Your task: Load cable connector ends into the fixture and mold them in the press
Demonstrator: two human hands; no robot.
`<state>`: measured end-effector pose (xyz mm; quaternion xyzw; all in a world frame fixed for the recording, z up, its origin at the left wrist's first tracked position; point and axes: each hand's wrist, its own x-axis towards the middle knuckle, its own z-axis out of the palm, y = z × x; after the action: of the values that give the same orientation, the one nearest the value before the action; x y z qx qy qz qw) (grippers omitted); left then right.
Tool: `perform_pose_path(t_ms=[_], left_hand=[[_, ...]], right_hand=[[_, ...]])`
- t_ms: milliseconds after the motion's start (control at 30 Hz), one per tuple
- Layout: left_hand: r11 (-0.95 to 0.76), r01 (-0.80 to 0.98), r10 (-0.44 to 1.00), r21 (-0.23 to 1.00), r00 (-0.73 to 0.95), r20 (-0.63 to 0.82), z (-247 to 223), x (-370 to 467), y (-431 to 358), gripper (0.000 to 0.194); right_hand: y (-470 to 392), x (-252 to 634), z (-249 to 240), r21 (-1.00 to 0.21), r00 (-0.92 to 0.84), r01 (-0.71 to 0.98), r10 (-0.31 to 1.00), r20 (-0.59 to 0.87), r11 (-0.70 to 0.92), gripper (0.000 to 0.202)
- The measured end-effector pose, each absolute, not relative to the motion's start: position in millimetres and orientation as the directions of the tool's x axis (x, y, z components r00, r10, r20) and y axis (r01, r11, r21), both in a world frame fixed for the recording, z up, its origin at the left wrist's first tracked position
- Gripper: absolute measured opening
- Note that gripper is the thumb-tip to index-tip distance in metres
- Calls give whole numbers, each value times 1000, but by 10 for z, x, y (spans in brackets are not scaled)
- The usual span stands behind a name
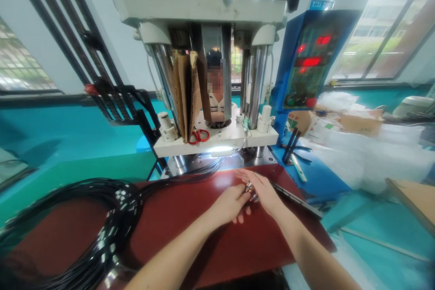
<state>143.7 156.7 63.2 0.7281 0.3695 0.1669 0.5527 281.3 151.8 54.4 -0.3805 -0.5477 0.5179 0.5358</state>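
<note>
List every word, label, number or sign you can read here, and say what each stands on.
No text is legible.
Blue sign atop the control box: characters too small.
Red displays on that box: too blurred.
White package: print too blurred.
Carton: marks too blurred.

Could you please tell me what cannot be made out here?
In the head view:
Metal parts: shape and count, partly hidden by the left grip and right grip.
Black cable coil: left side, cut off by the edge.
Red display: reading, too blurred.
Press: top, cut off by upper edge.
</note>
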Motion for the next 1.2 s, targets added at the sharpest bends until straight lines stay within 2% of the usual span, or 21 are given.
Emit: perform_pose_path(t_ms=[133, 267, 433, 600, 667, 700, 733, 767, 833, 900, 933, 1000, 1067, 1100, 1133, 1200], left_hand=[[-3, 337, 668, 942, 701, -248, 583, 1470, 1614, 26], [43, 342, 615, 939, 731, -295, 586, 1498, 1625, 23], [100, 311, 634, 945, 712, -301, 593, 1547, 1602, 20], [156, 309, 655, 938, 679, -332, 497, 1593, 1582, 18], [191, 298, 663, 935, 663, -347, 470, 1569, 1569, 19], [210, 281, 669, 936, 657, -348, 467, 1544, 1561, 21], [225, 257, 677, 940, 652, -340, 470, 1514, 1552, 22], [233, 225, 687, 946, 650, -324, 478, 1480, 1542, 22], [229, 167, 708, 959, 648, -282, 501, 1415, 1520, 21], [224, 137, 735, 965, 626, -259, 524, 1371, 1499, 19], [223, 134, 747, 966, 613, -257, 532, 1361, 1490, 17], [215, 151, 764, 965, 590, -262, 542, 1361, 1471, 15], [198, 182, 775, 963, 572, -267, 543, 1379, 1449, 15], [188, 201, 779, 961, 566, -271, 541, 1391, 1436, 17], [175, 221, 781, 959, 563, -272, 536, 1404, 1421, 18], [137, 248, 786, 959, 562, -258, 518, 1430, 1384, 20]], right_hand=[[1572, 2786, 488, -981, -117, -142, 981, 151, 134, 34], [1585, 2799, 468, -968, 42, -96, 972, 230, 233, 38], [1514, 2818, 536, -984, -140, 23, 975, 172, 176, 35], [1537, 2829, 548, -975, -157, 15, 963, 218, 223, 32], [1542, 2940, 552, -965, -103, 112, 969, 227, 238, 33], [1524, 3031, 553, -942, -71, 237, 971, 227, 237, 33], [1488, 3144, 549, -883, -50, 411, 973, 227, 227, 33], [1432, 3272, 539, -767, -42, 607, 972, 231, 208, 34], [1271, 3539, 495, -378, -68, 914, 975, 214, 146, 39], [1083, 3764, 437, -19, -21, 1000, 993, 116, 23, 39], [996, 3845, 411, 104, 2, 995, 997, 83, -11, 36], [860, 3933, 379, 222, 38, 974, 999, 33, -44, 33], [788, 3933, 370, 166, 42, 985, 999, -18, -39, 22], [772, 3905, 368, 74, 35, 997, 999, -40, -32, 16], [765, 3863, 364, -63, 28, 997, 998, -60, -32, 12], [765, 3731, 342, -435, 33, 897, 992, -121, -83, 7]])
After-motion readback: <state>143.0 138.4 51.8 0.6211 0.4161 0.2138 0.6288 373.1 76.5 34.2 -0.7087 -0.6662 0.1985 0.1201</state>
